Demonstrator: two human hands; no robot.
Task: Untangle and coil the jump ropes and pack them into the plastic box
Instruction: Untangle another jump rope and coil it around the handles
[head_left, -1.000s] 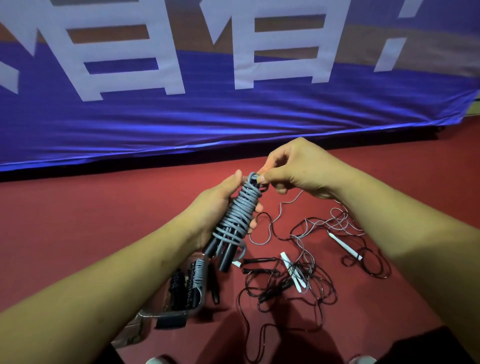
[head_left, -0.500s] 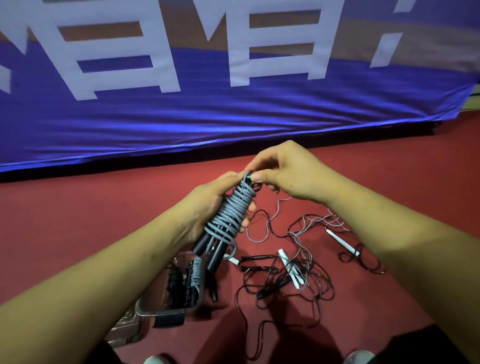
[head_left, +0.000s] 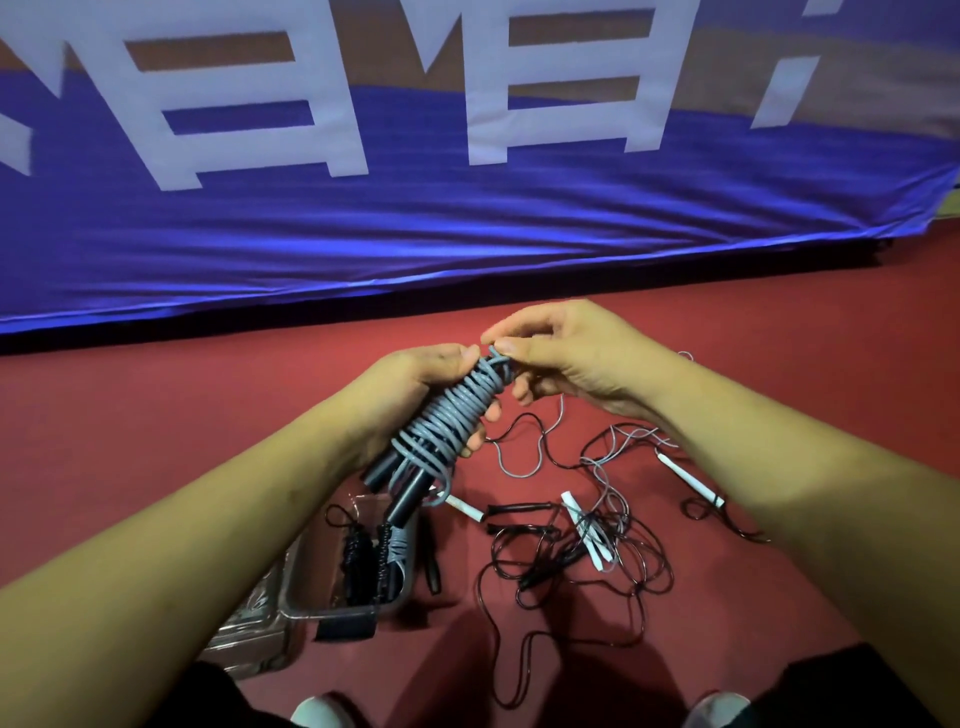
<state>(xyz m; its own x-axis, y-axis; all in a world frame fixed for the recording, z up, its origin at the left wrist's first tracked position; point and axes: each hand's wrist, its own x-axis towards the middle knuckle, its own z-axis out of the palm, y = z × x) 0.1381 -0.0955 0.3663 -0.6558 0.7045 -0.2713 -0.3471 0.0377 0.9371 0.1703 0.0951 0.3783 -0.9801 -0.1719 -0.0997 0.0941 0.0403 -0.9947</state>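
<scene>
My left hand (head_left: 415, 384) grips a grey jump rope (head_left: 452, 415) wound tightly around its two black handles, whose ends stick out downward. My right hand (head_left: 566, 353) pinches the rope's end at the top of the coil. Below, a clear plastic box (head_left: 311, 603) on the red floor holds coiled ropes, black and grey. To the right lies a tangle of black and grey ropes (head_left: 587, 545) with white handles (head_left: 688, 478) and black handles mixed in.
A blue banner (head_left: 467, 223) with white letters hangs along the far edge of the red floor. The box lid (head_left: 249, 639) lies left of the box. My shoes (head_left: 317, 712) show at the bottom edge.
Both hands have shifted slightly left and down with the coil. My right-hand fingers have re-gripped the rope end at the top of the coil.
</scene>
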